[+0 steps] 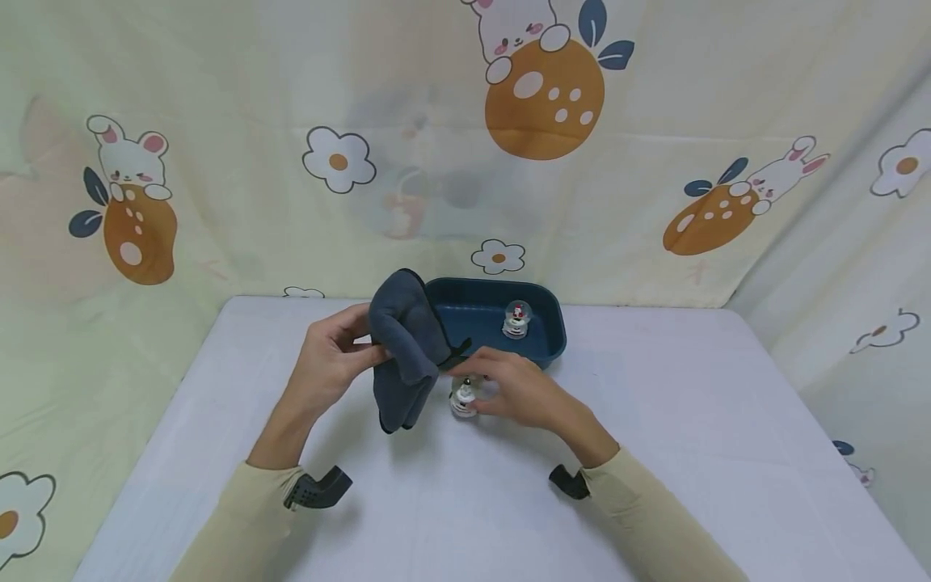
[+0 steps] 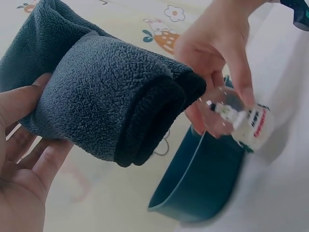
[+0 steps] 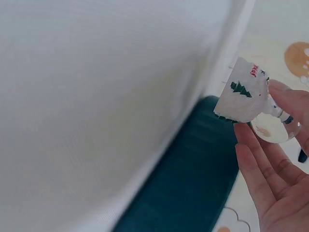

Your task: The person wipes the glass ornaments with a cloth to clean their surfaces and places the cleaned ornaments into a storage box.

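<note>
My left hand (image 1: 330,356) grips a folded grey-blue towel (image 1: 407,339) with dark edging, thumb on one face and fingers behind it, as the left wrist view shows. In my right hand (image 1: 520,392) a small snow globe (image 1: 463,398) is pinched between thumb and fingers, just to the right of the towel. The globe has a clear dome (image 2: 222,110) with a snowman inside and a white base (image 3: 244,94) with green trees and red lettering. Behind both hands stands a dark teal tray (image 1: 556,323), its left part hidden by the towel. A second snow globe (image 1: 517,319) stands inside it.
A white cloth covers the table (image 1: 655,420). At its back hangs a pale curtain (image 1: 422,65) printed with rabbits, fruit and flowers. Dark straps (image 1: 318,489) sit at both wrists.
</note>
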A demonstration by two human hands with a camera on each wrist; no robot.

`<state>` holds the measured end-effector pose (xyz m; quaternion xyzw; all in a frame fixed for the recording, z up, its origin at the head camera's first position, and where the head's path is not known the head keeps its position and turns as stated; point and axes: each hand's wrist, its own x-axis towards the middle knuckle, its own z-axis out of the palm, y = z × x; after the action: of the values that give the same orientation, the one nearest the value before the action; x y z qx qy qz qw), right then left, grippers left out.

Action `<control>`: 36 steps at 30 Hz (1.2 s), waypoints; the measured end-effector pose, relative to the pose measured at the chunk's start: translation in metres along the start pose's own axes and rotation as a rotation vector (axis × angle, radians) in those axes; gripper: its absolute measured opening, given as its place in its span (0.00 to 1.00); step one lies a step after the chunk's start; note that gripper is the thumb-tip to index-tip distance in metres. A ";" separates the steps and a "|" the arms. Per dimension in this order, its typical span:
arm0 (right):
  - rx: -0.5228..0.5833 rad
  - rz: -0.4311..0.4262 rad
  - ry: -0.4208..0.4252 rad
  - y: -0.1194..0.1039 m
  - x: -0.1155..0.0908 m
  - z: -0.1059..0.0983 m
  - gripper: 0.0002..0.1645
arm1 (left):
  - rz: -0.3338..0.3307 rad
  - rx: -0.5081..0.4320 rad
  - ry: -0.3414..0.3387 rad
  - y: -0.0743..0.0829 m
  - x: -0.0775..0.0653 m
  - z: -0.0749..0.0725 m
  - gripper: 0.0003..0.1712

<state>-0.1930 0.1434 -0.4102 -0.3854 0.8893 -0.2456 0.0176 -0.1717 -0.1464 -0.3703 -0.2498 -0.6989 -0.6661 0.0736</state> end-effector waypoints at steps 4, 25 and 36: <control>0.077 -0.026 0.023 -0.002 -0.005 -0.011 0.29 | 0.013 0.009 0.000 0.001 0.002 0.001 0.26; 0.203 -0.093 0.137 -0.030 -0.011 -0.053 0.30 | 0.042 0.031 -0.014 0.005 0.006 0.005 0.25; 0.231 -0.173 0.176 -0.039 -0.010 -0.060 0.29 | 0.053 0.023 -0.050 0.008 0.007 0.014 0.26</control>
<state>-0.1731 0.1531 -0.3416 -0.4329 0.8169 -0.3794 -0.0375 -0.1715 -0.1310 -0.3616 -0.2839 -0.7013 -0.6493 0.0768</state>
